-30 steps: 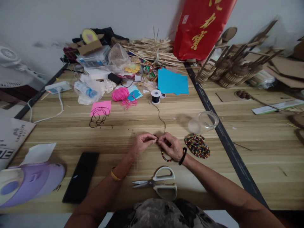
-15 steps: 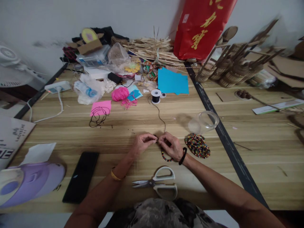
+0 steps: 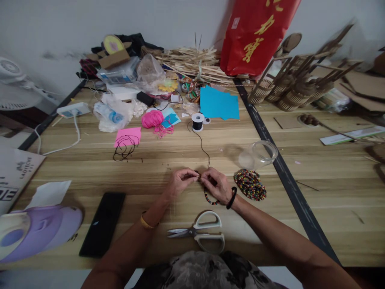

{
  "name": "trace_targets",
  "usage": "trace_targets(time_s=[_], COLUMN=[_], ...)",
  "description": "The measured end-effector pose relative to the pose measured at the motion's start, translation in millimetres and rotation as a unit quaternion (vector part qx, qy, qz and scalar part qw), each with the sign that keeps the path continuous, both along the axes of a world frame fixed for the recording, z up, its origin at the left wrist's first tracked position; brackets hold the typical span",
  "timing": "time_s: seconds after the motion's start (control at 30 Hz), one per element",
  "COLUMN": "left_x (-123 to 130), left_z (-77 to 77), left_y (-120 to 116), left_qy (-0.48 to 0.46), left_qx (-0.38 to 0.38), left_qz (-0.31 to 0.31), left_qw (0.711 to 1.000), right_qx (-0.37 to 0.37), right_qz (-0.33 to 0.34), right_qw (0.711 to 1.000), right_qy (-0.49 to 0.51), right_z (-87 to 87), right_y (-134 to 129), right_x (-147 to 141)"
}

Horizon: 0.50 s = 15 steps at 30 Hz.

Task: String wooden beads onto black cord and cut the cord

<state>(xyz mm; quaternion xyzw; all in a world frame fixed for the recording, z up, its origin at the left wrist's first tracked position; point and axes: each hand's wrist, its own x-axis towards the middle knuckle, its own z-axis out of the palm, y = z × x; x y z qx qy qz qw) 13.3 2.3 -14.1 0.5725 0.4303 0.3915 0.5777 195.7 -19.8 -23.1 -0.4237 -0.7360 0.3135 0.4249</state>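
My left hand [image 3: 181, 181] and my right hand [image 3: 217, 185] meet over the middle of the table, fingers pinched on a string of small colored beads [image 3: 211, 202]. Part of the strand hangs below my right hand; the rest is hidden by the fingers. A black cord [image 3: 204, 149] runs from near my right fingertips up to a white spool [image 3: 197, 122]. To the right of my right hand lies a coiled heap of multicolored beads [image 3: 250, 184]. Scissors [image 3: 197, 232] with white handles lie below my hands, blades pointing left.
A clear round container [image 3: 264, 153] stands behind the bead heap. A black phone [image 3: 102, 224] and a purple-white device [image 3: 45, 228] lie at the left. Pink yarn [image 3: 152, 119], blue paper [image 3: 219, 103] and woven baskets [image 3: 294, 90] are farther back.
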Motion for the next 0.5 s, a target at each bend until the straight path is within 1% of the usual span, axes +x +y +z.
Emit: trace_targets(time_s=[0.5], left_x=[0.8], left_z=[0.7], left_y=[0.3], left_qy=[-0.006], left_qx=[-0.003], left_qz=[-0.002], left_qw=[1.0], right_qx=[0.005], right_qz=[0.002], right_qw=[1.0], right_qy=[-0.003], right_z=[0.8], right_y=[0.0], right_x=[-0.8])
